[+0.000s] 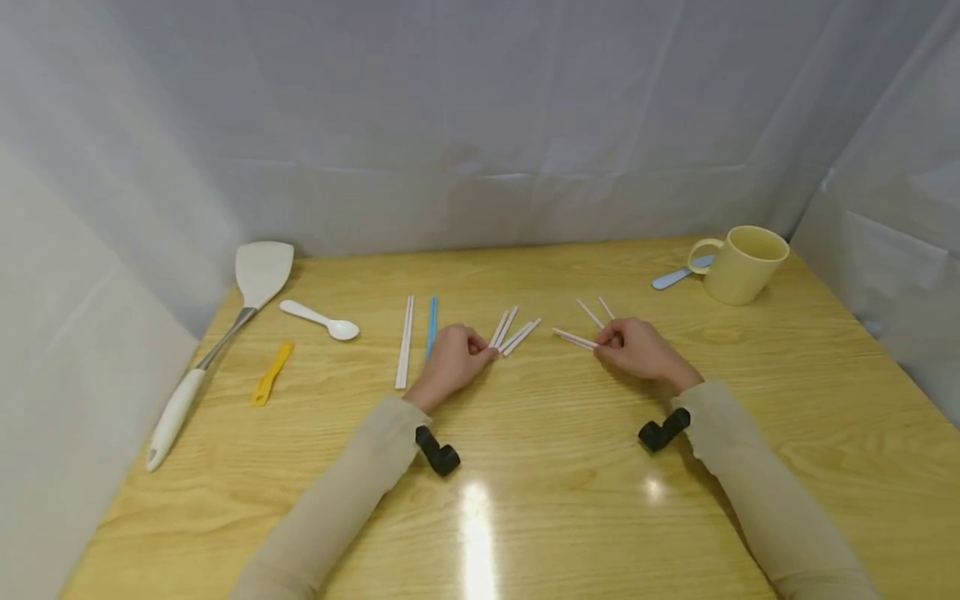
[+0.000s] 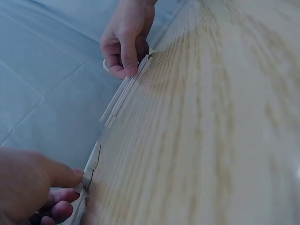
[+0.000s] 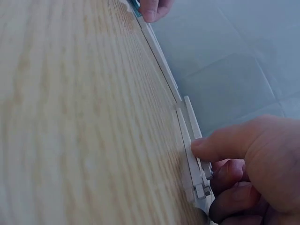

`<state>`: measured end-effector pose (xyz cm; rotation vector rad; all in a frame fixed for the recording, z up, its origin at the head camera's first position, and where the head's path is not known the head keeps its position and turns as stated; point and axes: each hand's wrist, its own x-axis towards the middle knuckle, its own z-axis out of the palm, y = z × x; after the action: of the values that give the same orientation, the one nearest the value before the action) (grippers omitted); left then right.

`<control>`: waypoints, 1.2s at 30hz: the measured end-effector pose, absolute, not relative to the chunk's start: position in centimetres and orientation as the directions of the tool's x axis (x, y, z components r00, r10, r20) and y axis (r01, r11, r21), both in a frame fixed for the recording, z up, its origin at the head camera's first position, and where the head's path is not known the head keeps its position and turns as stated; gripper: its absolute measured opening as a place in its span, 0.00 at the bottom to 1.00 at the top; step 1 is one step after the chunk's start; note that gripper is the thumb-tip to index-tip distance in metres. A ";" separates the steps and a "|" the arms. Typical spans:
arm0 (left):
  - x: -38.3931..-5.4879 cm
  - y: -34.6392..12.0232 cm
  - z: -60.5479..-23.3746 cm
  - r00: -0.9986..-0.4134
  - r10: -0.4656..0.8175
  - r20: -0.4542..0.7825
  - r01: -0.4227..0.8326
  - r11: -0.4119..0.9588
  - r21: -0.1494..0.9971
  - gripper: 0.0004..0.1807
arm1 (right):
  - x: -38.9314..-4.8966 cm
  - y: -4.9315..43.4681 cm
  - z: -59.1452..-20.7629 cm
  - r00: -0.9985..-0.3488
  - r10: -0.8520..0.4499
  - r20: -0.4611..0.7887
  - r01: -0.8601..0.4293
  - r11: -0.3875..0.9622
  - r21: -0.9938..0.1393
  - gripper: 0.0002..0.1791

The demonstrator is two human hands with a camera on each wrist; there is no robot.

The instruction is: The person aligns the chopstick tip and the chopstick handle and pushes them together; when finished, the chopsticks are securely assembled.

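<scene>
Near the middle of the table, my left hand [image 1: 454,358] pinches the near ends of several short, slim white sticks [image 1: 517,335] that fan out to the right. Across a small gap, my right hand [image 1: 642,350] holds more white sticks [image 1: 576,338] between thumb and fingers, some pointing left and some away. In the right wrist view, the thumb lies on pale sticks [image 3: 188,145] with squarish ends. The left wrist view shows the left thumb and fingertip at a white stick end [image 2: 87,176]. Where the sticks meet inside each hand is hidden.
Left of my left hand lie white chopsticks [image 1: 404,346] and blue chopsticks [image 1: 432,321], partly behind it. Farther left are a white spoon [image 1: 342,330], a yellow utensil [image 1: 272,375] and a long spatula [image 1: 262,271]. A yellow mug [image 1: 738,271] stands at back right by a light-blue utensil [image 1: 670,279].
</scene>
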<state>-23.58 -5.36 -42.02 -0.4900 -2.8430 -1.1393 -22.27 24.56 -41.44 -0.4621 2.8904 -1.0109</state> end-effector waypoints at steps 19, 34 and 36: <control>-23.4 -5.3 -42.3 -0.931 0.169 0.323 0.355 0.625 0.695 0.08 | -22.5 24.3 -41.5 -0.974 -0.219 0.063 -0.198 0.677 -0.709 0.08; -20.3 -3.2 -42.6 -0.923 0.072 0.377 0.372 0.406 0.835 0.06 | -22.1 22.1 -39.5 -0.986 -0.107 0.131 -0.169 0.575 -0.800 0.13; -20.0 -3.1 -42.8 -0.927 0.059 0.369 0.362 0.390 0.847 0.06 | -22.3 21.5 -39.1 -0.985 -0.107 0.136 -0.173 0.542 -0.822 0.13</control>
<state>-20.04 -3.07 -42.83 -0.3702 -2.3726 -1.5518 -22.31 21.46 -39.11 -0.2562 2.8194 -1.5158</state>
